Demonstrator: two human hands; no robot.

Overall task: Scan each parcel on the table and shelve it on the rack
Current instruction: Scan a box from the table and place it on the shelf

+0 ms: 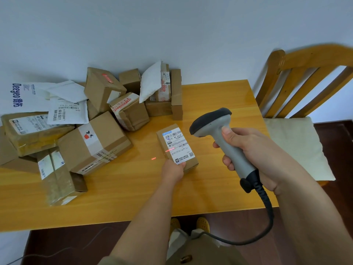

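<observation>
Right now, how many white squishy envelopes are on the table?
3 show: one propped behind the boxes at the back, one flat on the left pile, one labelled below it. More may hide underneath.

Piled parcels (91, 131) crowded the left half of the surface (219, 104), reaching its back edge. Bare wood lay along the front edge and toward the right back corner. A chair (309, 81) stood just beyond the right edge.

"Deeyeo" on white mailer (23, 96); "44-6-2611" on padded envelope (67, 113).
</observation>
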